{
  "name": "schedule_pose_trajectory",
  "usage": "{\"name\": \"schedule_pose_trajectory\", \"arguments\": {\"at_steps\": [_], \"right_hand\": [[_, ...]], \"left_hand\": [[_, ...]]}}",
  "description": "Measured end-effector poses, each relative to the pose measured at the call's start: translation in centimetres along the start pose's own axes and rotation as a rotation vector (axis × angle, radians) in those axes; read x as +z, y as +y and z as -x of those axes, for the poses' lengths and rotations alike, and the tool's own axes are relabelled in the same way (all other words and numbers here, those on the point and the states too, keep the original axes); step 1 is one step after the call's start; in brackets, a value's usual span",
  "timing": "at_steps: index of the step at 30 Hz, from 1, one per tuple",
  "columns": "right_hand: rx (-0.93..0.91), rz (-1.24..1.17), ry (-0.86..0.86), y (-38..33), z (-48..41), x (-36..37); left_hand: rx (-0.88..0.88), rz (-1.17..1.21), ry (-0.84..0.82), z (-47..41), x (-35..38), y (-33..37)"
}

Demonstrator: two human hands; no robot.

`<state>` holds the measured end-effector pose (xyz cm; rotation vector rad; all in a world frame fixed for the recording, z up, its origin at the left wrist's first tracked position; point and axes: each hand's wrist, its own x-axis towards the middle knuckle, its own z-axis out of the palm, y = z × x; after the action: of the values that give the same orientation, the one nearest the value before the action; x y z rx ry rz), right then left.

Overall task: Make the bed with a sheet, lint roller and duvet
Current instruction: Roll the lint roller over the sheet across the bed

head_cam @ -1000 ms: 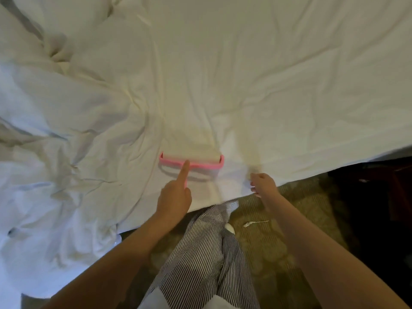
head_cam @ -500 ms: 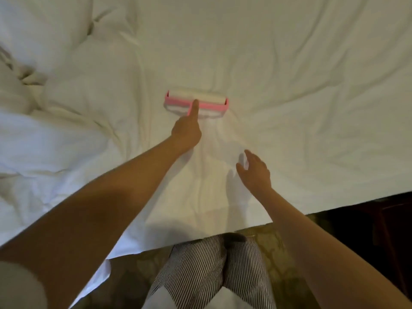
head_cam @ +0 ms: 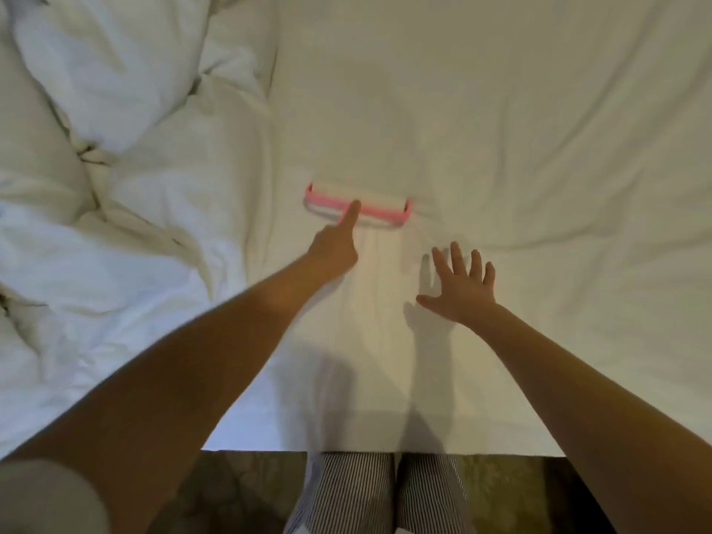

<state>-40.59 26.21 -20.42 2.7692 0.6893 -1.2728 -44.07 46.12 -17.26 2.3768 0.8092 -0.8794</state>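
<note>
Lint-rolling the sheet [head_cam: 481,109], by the look of it, with the duvet step not yet begun. Spread pale across most of the view, with soft creases fanning toward the right and far side. Best rolled in straight, overlapping lanes from the near edge outward, to miss no strip.

Pushed aside at the left in a rumpled heap: the duvet [head_cam: 96,179], touching the sheet along its border. Worth stopping each lane short of it, or lifting its edge to reach beneath.

Right hand [head_cam: 460,287] released, fingers spread, just beside the lane and nearer than the roller. Cannot tell whether pressing or hovering; judging by the offset shadow, probably raised a little. Better laid flat to pin the cloth and stop the sticky drum dragging it into folds.

Left hand [head_cam: 333,250] grasping the lint roller [head_cam: 358,208] by its handle, forefinger stretched forward onto the pink frame. Resting on the sheet, near the duvet's border but apart from it. Press lightly and evenly.

Soft, yielding surface, likely to bunch under a hard push. Below the near edge, striped trousers [head_cam: 358,495] and a patterned carpet [head_cam: 239,491] in dim light.
</note>
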Motion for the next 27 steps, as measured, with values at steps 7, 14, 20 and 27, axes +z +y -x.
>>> {"name": "schedule_pose_trajectory", "arguments": {"at_steps": [7, 14, 20, 27], "right_hand": [[-0.025, 0.060, -0.062, 2.8, -1.4, -3.3], [-0.076, 0.080, -0.204, 1.4, -3.7, -4.7], [-0.110, 0.137, -0.259, 1.6, -4.6, -4.1], [-0.097, 0.057, -0.259, 2.3, -4.1, -6.2]], "left_hand": [[-0.041, 0.070, -0.012, 0.5, -0.5, 2.5], [-0.086, -0.066, -0.064, 4.8, 2.8, 0.6], [-0.022, 0.058, 0.023, -3.8, -4.6, 5.6], [-0.015, 0.134, 0.260, 0.5, -3.1, 5.4]]}}
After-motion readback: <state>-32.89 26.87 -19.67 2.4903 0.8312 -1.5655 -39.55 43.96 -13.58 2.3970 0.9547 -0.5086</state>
